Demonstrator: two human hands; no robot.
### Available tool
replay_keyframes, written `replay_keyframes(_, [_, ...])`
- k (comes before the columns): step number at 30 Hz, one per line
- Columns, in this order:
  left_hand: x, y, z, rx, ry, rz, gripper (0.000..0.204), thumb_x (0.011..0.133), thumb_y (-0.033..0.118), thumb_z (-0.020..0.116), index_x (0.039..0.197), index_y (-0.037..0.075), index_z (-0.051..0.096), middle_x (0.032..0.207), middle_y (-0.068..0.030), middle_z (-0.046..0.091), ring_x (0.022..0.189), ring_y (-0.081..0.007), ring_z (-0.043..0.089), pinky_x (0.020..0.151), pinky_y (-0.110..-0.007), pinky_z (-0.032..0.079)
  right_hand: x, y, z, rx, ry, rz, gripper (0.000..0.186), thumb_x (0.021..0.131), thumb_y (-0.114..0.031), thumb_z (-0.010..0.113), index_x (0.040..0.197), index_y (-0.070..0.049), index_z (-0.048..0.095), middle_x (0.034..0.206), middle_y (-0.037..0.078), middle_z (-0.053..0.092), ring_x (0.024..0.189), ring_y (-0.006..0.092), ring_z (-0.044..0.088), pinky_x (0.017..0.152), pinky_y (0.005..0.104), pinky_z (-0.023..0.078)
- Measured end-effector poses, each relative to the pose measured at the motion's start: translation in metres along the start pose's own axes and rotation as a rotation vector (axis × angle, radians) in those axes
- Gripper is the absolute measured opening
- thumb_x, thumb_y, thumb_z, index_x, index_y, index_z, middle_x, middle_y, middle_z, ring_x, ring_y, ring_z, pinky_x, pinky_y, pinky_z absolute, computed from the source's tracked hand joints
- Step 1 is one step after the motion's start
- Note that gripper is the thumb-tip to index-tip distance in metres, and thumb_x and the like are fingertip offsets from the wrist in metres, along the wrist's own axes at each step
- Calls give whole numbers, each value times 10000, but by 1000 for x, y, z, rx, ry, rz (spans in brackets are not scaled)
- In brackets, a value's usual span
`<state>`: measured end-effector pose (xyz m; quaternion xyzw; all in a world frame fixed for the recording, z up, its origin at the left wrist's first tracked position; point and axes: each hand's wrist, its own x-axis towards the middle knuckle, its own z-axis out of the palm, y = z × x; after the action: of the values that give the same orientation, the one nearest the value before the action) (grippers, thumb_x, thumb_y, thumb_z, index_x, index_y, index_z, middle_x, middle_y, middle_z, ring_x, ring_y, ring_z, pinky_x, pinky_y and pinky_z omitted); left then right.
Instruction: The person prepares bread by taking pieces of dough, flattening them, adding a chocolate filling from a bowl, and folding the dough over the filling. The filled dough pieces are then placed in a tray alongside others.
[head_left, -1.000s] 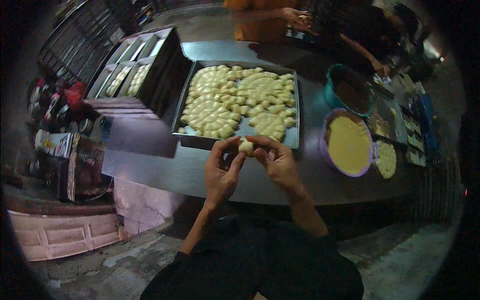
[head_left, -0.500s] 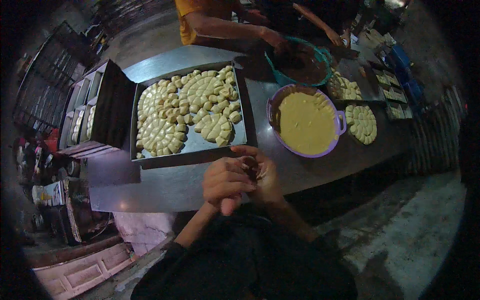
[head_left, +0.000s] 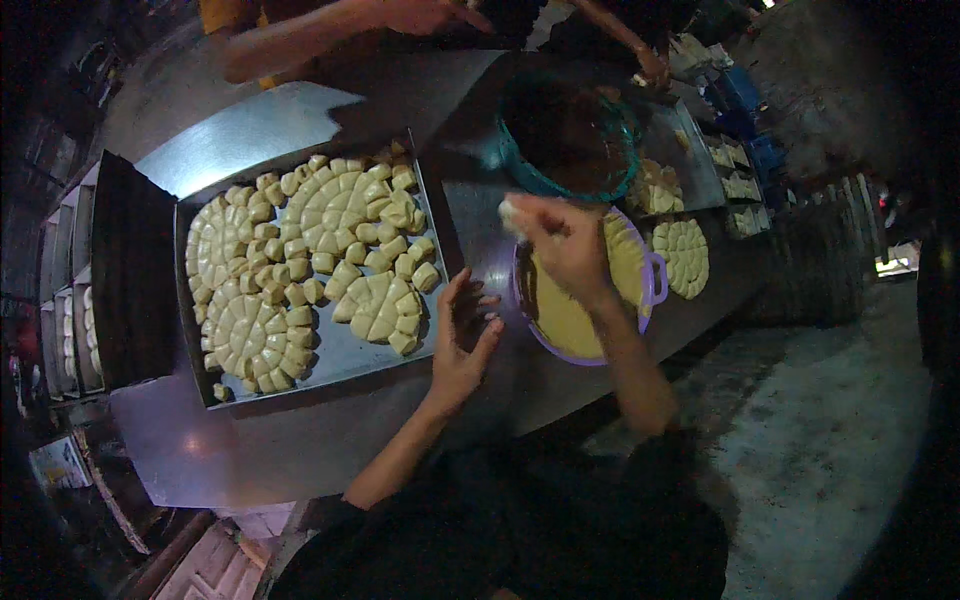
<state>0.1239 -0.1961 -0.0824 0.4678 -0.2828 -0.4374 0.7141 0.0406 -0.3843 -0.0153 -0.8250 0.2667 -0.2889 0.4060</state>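
Note:
My right hand [head_left: 570, 245] is raised over the purple basin [head_left: 655, 285] of yellow batter [head_left: 565, 315]. At its fingertips it pinches a small pale piece of dough [head_left: 510, 215], blurred by motion. Near the right edge of the metal tray [head_left: 372, 360], my left hand [head_left: 465, 335] hovers over the table, fingers apart and nothing in it. Small dough pieces fill much of that tray, some loose and some still joined in scored round slabs [head_left: 252, 335]. Just beyond my right hand stands a teal basin [head_left: 535, 178] with dark brown contents.
Another scored dough round [head_left: 682, 258] lies right of the purple basin. Box-like tins [head_left: 75, 300] with dough stand at the far left, smaller filled tins [head_left: 735, 185] at the right. Across the metal table [head_left: 240, 130], a co-worker's arm [head_left: 330, 35] reaches in.
My hands, earlier together around something dark brown, have parted. The right has moved up over the purple basin with the dough piece; the left has opened. The co-worker's hand has left the teal basin.

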Motion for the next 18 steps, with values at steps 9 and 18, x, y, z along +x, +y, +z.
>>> replay_keyframes(9, [13,-3,-51,-4,-76,-284,283,994,184,562,1246,55,556,1001,-28,603,909,-105,569,771,-238,452,89,127,-54,-659,-310,327,574,1019,-490,332,1290,-52,586,1275,217,590,1199,395,547,1039,455,408])
replay_keyframes(18, [14,4,-40,-13,-165,-360,267,1006,201,542,1222,49,582,1029,-26,600,923,-91,558,842,-246,453,88,125,-63,-218,-170,516,507,1024,-430,415,1227,-20,632,1188,148,661,1110,269,617,956,351,448])
